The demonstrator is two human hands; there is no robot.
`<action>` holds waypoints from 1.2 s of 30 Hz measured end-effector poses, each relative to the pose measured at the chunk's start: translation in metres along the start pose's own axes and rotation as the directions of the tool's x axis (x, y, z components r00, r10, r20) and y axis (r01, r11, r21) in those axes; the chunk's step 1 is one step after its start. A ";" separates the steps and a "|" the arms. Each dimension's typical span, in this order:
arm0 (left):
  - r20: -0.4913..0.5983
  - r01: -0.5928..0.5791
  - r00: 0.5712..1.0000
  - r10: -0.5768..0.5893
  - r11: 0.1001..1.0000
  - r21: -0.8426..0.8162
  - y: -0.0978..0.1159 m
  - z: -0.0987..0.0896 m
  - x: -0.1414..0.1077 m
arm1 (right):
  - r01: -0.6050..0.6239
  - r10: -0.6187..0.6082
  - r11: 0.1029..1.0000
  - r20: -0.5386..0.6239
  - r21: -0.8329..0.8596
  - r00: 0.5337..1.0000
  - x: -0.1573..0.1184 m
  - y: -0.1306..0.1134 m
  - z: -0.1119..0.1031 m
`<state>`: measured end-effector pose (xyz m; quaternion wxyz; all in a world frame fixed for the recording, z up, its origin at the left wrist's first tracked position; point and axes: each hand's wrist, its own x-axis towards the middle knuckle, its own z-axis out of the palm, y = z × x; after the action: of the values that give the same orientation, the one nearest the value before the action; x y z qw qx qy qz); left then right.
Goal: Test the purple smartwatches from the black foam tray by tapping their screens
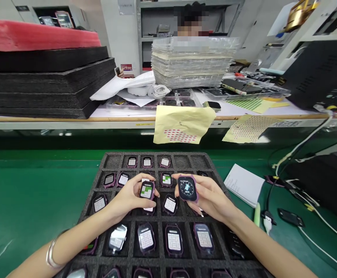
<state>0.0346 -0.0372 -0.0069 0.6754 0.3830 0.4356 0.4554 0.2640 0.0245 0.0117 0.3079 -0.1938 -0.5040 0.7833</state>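
Over the far half of the foam tray (180, 161), the left grip (133, 196) holds a green-and-white-screened watch (147, 190), the right grip (211, 195) a dial-faced watch (187, 188), screens up, seemingly for reading; pockets keep other watches (174, 239) apart.

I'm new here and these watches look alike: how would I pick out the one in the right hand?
On the green table lies a dark foam tray. Above it, the right hand holds a purple-edged watch. It shows a clock dial on black; the other watch in the left hand shows green and white.
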 end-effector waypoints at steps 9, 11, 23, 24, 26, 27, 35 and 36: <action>0.015 -0.016 1.000 0.017 0.997 -0.070 -0.001 -0.003 -0.002 | 0.038 -0.038 0.999 0.033 -0.005 0.999 -0.002 -0.002 0.003; 0.021 -0.012 1.000 0.014 0.997 -0.078 -0.001 -0.003 -0.002 | 0.038 -0.038 0.999 0.044 0.014 0.998 -0.001 -0.002 0.003; -0.031 0.037 0.999 -0.038 0.999 -0.022 -0.004 -0.007 -0.006 | -0.212 0.201 0.964 0.083 0.162 0.976 0.003 0.014 -0.001; -0.028 0.036 0.999 -0.037 0.999 -0.019 -0.004 -0.007 -0.005 | -0.206 0.198 0.968 0.069 0.145 0.978 0.004 0.016 -0.001; -0.019 0.035 0.999 -0.036 0.999 -0.016 -0.004 -0.006 -0.005 | -0.186 0.184 0.978 0.029 0.097 0.982 0.004 0.018 -0.001; -0.014 0.038 0.999 -0.038 0.999 -0.017 -0.004 -0.006 -0.006 | -0.174 0.174 0.982 0.009 0.070 0.985 0.005 0.019 -0.001; 0.001 0.116 0.993 -0.116 0.991 -0.068 -0.006 0.000 -0.006 | -0.123 0.099 0.981 -0.162 -0.150 0.982 0.003 0.021 0.003; 0.006 0.120 0.993 -0.120 0.990 -0.069 -0.006 0.000 -0.006 | -0.123 0.097 0.980 -0.163 -0.157 0.982 0.002 0.021 0.003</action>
<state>0.0351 -0.0445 -0.0114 0.7146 0.3330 0.4414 0.4285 0.2547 0.0177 -0.0060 0.2846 -0.3067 -0.5309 0.7370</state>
